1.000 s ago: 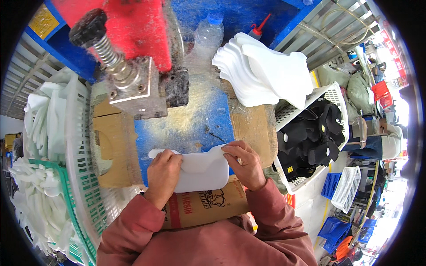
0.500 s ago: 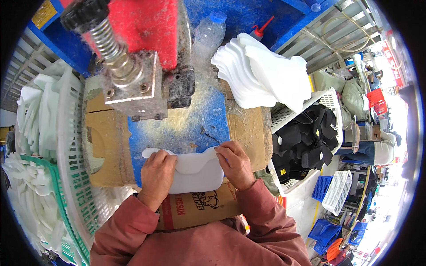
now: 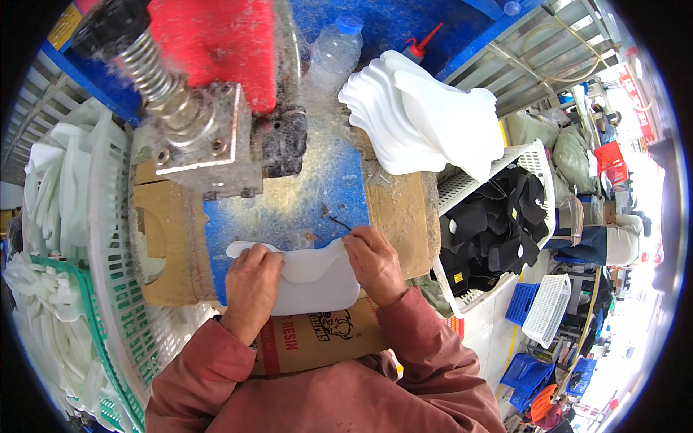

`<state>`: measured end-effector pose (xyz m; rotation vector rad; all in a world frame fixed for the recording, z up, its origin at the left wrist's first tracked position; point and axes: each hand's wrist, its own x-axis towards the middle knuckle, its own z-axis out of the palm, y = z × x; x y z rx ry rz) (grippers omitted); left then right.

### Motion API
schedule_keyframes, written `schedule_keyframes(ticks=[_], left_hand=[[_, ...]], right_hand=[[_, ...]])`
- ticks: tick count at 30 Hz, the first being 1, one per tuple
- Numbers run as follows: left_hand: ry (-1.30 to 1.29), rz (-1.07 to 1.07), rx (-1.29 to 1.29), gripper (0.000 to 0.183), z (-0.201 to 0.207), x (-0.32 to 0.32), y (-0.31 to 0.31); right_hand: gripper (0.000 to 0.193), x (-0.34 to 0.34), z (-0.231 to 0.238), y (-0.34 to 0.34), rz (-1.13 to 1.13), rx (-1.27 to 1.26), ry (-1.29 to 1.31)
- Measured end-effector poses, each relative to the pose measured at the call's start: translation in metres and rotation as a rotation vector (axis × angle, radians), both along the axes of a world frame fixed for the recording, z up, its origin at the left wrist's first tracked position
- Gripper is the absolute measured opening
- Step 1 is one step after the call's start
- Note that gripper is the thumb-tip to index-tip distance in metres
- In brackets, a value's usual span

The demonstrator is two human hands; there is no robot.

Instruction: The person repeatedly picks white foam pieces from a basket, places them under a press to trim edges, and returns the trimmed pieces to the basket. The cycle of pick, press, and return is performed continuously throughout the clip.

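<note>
My left hand (image 3: 250, 289) pinches the left end of a thin white sheet piece (image 3: 317, 294) with a wavy upper edge. A second layer or folded flap lies over its upper part; which of the two I cannot tell. At the upper right corner, my right hand (image 3: 375, 265) grips the same piece between thumb and fingers. The piece lies across the near edge of a dusty blue work surface (image 3: 289, 229), over a printed brown carton. Beyond my hands stands a red machine with a metal head (image 3: 206, 133), a spring and a black knob, coated in fluff.
A stack of similar white pieces (image 3: 419, 115) lies at the back right, near a clear bottle (image 3: 336, 49) and a red-nozzled bottle (image 3: 419, 49). Right is a white crate (image 3: 552, 191) of black pieces. Left, white (image 3: 108, 195) and green (image 3: 79, 270) baskets hold white pieces. A person works farther right.
The whole view has shifted slightly left. Both hands keep their hold on the white sheet piece, with little visible movement.
</note>
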<state>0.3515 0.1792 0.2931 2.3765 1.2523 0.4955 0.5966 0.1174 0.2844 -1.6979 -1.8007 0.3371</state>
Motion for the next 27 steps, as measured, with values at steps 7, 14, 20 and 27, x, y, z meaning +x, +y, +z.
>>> schedule_keyframes(ticks=[7,14,20,27], left_hand=[[-0.009,0.018,-0.023,0.015,-0.004,0.000,-0.001],[-0.146,0.107,-0.203,0.030,0.032,-0.003,-0.007],[-0.191,-0.152,-0.131,0.030,0.036,0.054,-0.021],[-0.083,-0.198,-0.151,0.036,0.011,0.065,-0.025]], right_hand=[[0.027,0.001,-0.003,-0.001,0.029,-0.034,-0.099],[0.031,0.001,-0.004,0.002,-0.028,0.056,-0.122],[0.035,0.003,0.006,-0.007,-0.188,-0.003,-0.007],[0.017,0.017,0.008,-0.023,-0.314,-0.107,0.437]])
